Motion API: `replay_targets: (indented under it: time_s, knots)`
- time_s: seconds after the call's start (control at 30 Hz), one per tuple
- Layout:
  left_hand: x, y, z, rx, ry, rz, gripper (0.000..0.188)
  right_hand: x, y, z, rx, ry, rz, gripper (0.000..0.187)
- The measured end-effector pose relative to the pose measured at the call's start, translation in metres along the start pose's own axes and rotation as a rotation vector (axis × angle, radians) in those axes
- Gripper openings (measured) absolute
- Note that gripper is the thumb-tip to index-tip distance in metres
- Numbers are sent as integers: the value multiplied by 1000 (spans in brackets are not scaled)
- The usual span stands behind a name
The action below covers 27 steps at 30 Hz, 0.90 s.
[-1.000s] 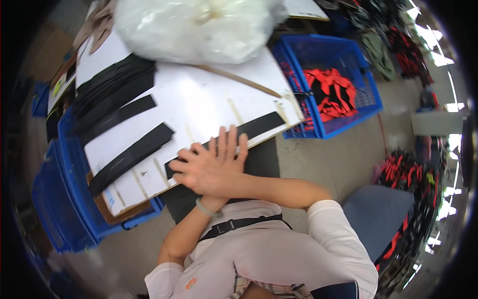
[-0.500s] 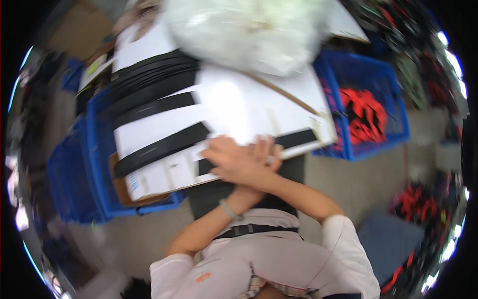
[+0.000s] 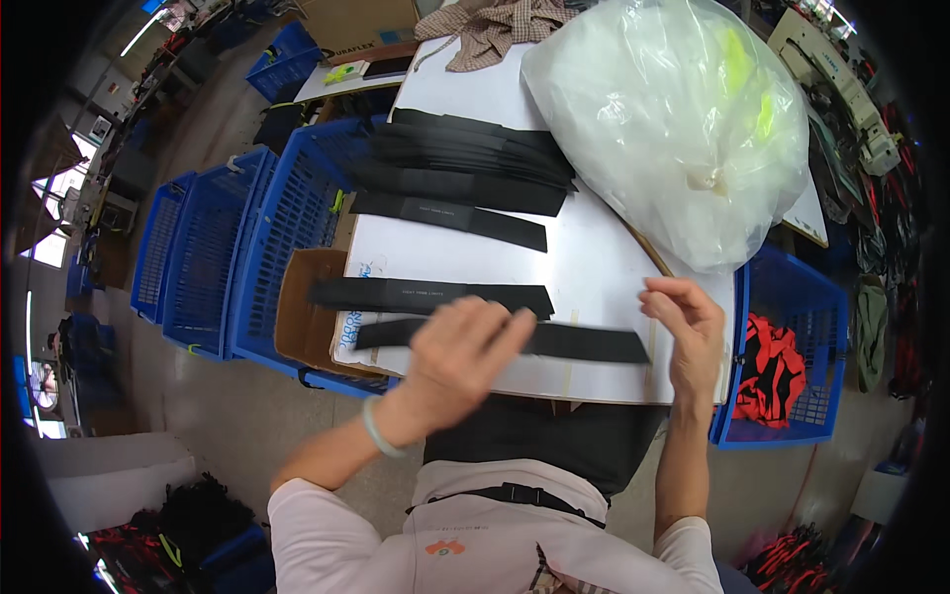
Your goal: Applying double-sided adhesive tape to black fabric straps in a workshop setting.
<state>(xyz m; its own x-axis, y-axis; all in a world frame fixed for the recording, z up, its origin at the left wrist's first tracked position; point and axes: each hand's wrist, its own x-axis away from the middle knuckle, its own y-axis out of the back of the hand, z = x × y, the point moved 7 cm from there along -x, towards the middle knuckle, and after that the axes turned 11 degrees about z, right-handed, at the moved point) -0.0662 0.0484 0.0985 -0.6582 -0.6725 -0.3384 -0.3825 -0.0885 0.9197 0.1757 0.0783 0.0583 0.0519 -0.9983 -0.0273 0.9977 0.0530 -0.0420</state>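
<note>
My left hand (image 3: 457,354) is curled over the middle of a long black fabric strip (image 3: 594,344) by the table's near edge, fingers closed on it; hand and strip are slightly blurred. Just beyond lies another black strip (image 3: 396,293) with a small printed mark, its left end passing the table edge. My right hand (image 3: 693,327) is raised past the strip's right end, fingers bent and a little apart, with nothing seen in it. Farther off, a single black strip (image 3: 465,220) lies in front of a fanned stack of black strips (image 3: 475,148).
A large clear plastic bag (image 3: 683,129) of pale contents sits on the white tabletop (image 3: 614,287) beside a thin brown stick (image 3: 648,247). Blue crates (image 3: 267,247) and an open carton (image 3: 309,317) flank the left side. At right, a blue crate (image 3: 732,426) holds red-and-black pieces (image 3: 772,381).
My hands lay one over the other on the near strip; now they are apart, the left on the strip, the right lifted to the right. The whole view has also shifted and turned.
</note>
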Motion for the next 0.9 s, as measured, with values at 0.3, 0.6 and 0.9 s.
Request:
replay_targets:
  time_s: [0.3, 0.6, 0.9]
  knots:
    - [51, -60, 110, -121, 255, 102, 49, -125, -183, -52, 1048, 644, 243, 23]
    - [57, -42, 112, 138, 337, -95, 56, -117, -186, -28, 941, 660, 303, 9]
    - [-7, -22, 82, 1784, 364, -574, 37, -34, -125, 2, 235, 53, 391, 19]
